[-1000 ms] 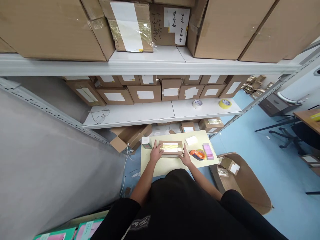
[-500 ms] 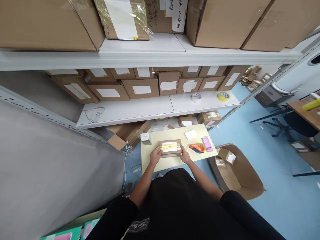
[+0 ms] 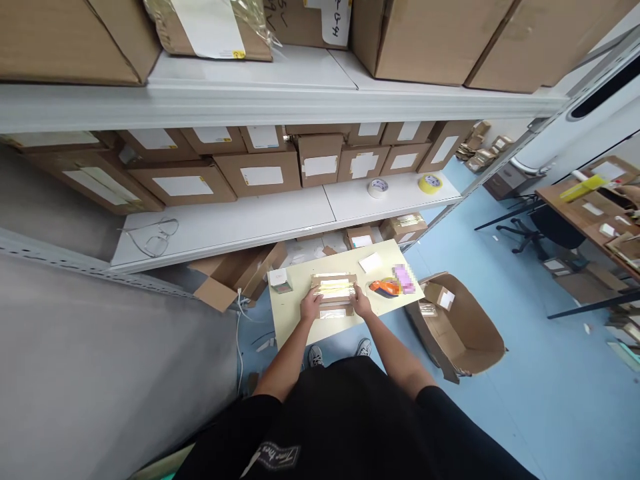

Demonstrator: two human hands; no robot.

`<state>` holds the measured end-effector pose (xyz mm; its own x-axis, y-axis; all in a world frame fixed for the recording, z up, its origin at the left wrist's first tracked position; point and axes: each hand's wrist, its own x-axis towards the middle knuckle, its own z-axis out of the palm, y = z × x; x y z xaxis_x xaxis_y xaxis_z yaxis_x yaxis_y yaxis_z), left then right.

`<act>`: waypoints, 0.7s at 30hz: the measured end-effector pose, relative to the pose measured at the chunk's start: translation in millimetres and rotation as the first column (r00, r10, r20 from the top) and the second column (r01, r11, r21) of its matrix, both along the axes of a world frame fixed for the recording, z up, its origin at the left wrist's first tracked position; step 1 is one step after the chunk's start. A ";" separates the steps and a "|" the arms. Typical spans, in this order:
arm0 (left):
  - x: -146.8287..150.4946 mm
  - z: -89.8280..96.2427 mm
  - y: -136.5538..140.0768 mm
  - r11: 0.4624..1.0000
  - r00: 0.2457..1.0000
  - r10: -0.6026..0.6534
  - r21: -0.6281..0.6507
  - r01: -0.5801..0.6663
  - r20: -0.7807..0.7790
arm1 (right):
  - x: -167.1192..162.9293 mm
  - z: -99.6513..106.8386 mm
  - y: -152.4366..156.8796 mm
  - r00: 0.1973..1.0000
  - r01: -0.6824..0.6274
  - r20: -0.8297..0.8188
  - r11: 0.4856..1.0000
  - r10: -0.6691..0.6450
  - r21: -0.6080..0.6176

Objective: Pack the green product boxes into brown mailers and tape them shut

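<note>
A small flat cardboard box [image 3: 334,289] with shiny tape and a white label is over the pale yellow table [image 3: 295,327], held between my two hands. My left hand [image 3: 311,306] grips its left end and my right hand [image 3: 360,302] its right end, fingers closed around the edges. More brown cardboard with white strips shows along its far and near sides; whether this belongs to the same box I cannot tell. To the right lies an orange and dark tape dispenser-like tool [image 3: 384,288], beside a blurred pink item [image 3: 404,279]. White paper [image 3: 370,263] lies behind them.
A small white-and-green box [image 3: 280,280] stands at the table's left. Shelves ahead carry several labelled cartons [image 3: 265,175], glasses [image 3: 156,241], a white tape roll [image 3: 378,188] and a yellow one [image 3: 430,183]. A large open carton [image 3: 480,333] holding parcels is on the floor at right.
The view has shifted, so the shelves appear further left and higher. Both hands keep their hold on the box; more cardboard and a white strip now show at its near side.
</note>
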<state>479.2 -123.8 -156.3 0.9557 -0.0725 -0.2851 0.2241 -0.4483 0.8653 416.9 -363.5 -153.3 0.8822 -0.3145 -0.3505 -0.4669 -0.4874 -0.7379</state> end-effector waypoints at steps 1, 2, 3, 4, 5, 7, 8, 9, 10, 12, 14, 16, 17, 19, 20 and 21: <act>-1.5 0.8 -0.9 1.000 1.000 -0.002 0.009 0.002 0.007 | 1.3 0.9 -2.0 1.000 -0.024 0.004 1.000 0.024 -0.015; -3.1 2.0 -2.2 1.000 1.000 -0.004 0.017 0.004 0.014 | 2.5 2.2 -4.9 0.998 -0.049 0.023 0.998 0.050 -0.034; -4.8 3.2 -3.9 1.000 1.000 -0.002 0.026 0.002 0.018 | 3.5 3.8 -8.9 0.996 -0.068 0.052 0.996 0.071 -0.060; -6.4 4.4 -6.0 0.999 1.000 0.004 0.037 -0.004 0.020 | 4.4 5.6 -14.3 0.993 -0.076 0.086 0.993 0.084 -0.091; -7.7 5.3 -8.5 0.999 1.000 0.010 0.048 -0.011 0.023 | 5.2 7.4 -21.2 0.989 -0.070 0.120 0.990 0.085 -0.126; -9.3 5.7 -14.3 0.998 0.999 0.023 0.065 -0.025 0.035 | 6.3 10.9 -40.2 0.983 -0.031 0.173 0.980 0.066 -0.194; -9.3 5.4 -17.3 0.997 0.999 0.028 0.071 -0.031 0.042 | 6.5 12.4 -52.3 0.980 -0.009 0.194 0.975 0.053 -0.222; -8.8 4.7 -20.1 0.996 0.998 0.036 0.074 -0.040 0.050 | 6.5 13.5 -65.8 0.976 0.013 0.212 0.970 0.041 -0.245; -7.9 4.0 -22.8 0.996 0.997 0.050 0.075 -0.054 0.056 | 6.2 14.3 -80.5 0.975 0.032 0.222 0.964 0.028 -0.262; -5.2 2.6 -27.3 0.993 0.994 0.085 0.077 -0.090 0.070 | 4.7 14.7 -111.7 0.977 0.065 0.213 0.959 -0.005 -0.276; -2.1 1.7 -30.4 0.987 0.992 0.110 0.106 -0.116 0.061 | 2.2 13.2 -142.3 0.983 0.087 0.176 0.965 -0.044 -0.248; 0.2 1.0 -32.4 0.982 0.989 0.134 0.124 -0.141 0.066 | -0.4 9.6 -168.9 0.989 0.090 0.136 0.977 -0.064 -0.191; 0.9 0.5 -33.1 0.978 0.987 0.156 0.135 -0.160 0.043 | -1.5 7.1 -180.0 0.992 0.068 0.114 0.982 -0.048 -0.175; 0.9 -1.2 -34.1 0.965 0.977 0.214 0.157 -0.209 -0.010 | -2.9 0.6 -197.1 0.997 -0.026 0.062 0.983 0.038 -0.183; 0.1 -2.6 -34.7 0.959 0.970 0.242 0.159 -0.236 -0.022 | -3.1 -3.4 -203.1 0.995 -0.082 0.034 0.977 0.090 -0.197; -1.3 -4.3 -35.3 0.953 0.963 0.269 0.154 -0.261 -0.029 | -3.0 -7.8 -207.4 0.990 -0.137 0.001 0.969 0.140 -0.206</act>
<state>477.9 -159.1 -160.6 0.9194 0.2279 -0.3205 0.3927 -0.4886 0.7792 413.9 -570.9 -161.1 0.9270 -0.2528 -0.2772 -0.3737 -0.6882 -0.6219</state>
